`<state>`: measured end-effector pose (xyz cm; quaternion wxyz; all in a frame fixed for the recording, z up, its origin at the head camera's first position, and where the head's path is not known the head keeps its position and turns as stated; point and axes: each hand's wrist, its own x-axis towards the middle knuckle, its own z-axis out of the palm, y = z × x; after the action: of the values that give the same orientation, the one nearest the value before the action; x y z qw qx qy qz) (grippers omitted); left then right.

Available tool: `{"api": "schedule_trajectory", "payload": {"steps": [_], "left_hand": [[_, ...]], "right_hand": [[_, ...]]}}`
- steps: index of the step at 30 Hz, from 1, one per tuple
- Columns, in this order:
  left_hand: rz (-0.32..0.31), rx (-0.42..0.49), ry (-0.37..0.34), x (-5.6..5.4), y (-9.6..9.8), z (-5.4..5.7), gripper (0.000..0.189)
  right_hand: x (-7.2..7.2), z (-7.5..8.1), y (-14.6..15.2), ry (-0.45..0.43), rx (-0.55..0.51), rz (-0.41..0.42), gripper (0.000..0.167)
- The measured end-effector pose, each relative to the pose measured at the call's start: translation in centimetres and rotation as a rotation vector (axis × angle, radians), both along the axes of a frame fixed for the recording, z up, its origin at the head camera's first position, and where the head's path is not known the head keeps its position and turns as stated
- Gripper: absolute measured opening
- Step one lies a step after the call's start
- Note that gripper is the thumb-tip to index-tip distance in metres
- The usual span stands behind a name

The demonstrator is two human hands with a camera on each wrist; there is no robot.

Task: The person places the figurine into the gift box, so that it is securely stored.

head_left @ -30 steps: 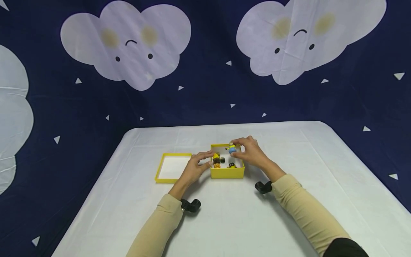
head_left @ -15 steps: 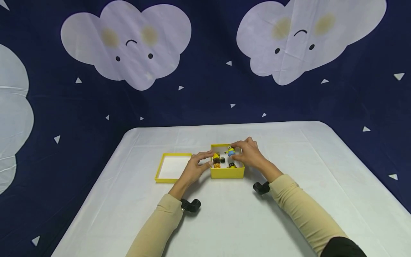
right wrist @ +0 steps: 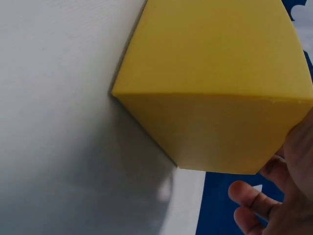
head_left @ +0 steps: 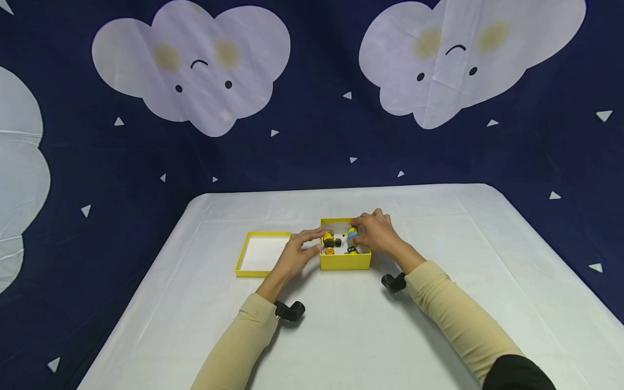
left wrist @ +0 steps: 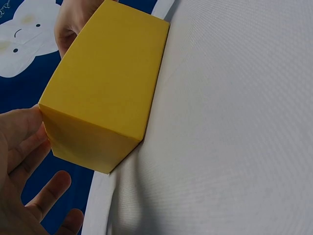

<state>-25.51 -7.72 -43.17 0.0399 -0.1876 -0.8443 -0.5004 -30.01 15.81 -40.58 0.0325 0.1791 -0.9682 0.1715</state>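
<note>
An open yellow box (head_left: 345, 262) with a white inside stands on the table. My left hand (head_left: 294, 255) holds its left wall, thumb and forefinger at the rim and the other fingers spread below in the left wrist view. My right hand (head_left: 377, 233) reaches over the right wall and pinches a yellow-and-blue minion figure (head_left: 353, 232) inside the box, partly hidden by the fingers. At the box's left lie a yellow and brown figure (head_left: 329, 239) and a small orange piece (head_left: 329, 251). A yellow figure with black goggles (head_left: 352, 250) is at the front right.
The yellow-rimmed lid (head_left: 264, 234) lies inside-up left of the box, partly behind the left hand. A small dark piece (head_left: 338, 242) sits mid-box. The white-covered table (head_left: 341, 336) ends at a dark blue cloud-patterned cloth (head_left: 312, 151).
My right hand has lowered the minion figure from near the back rim deeper into the right side of the box, its forearm shifting slightly left. The left hand has stayed at the box.
</note>
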Motion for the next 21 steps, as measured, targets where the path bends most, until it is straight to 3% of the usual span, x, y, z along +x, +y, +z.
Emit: {"api": "schedule_trajectory", "payload": {"steps": [9,21], "left_hand": [[-0.004,0.010,0.006,-0.12,0.03,-0.08,0.035],[-0.001,0.002,-0.002,0.09,0.10,0.00,0.034]], "right_hand": [[0.11,0.64,-0.51,-0.017,0.143,0.010,0.041],[0.28,0.76,-0.60,-0.023,0.141,-0.006,0.043]]}}
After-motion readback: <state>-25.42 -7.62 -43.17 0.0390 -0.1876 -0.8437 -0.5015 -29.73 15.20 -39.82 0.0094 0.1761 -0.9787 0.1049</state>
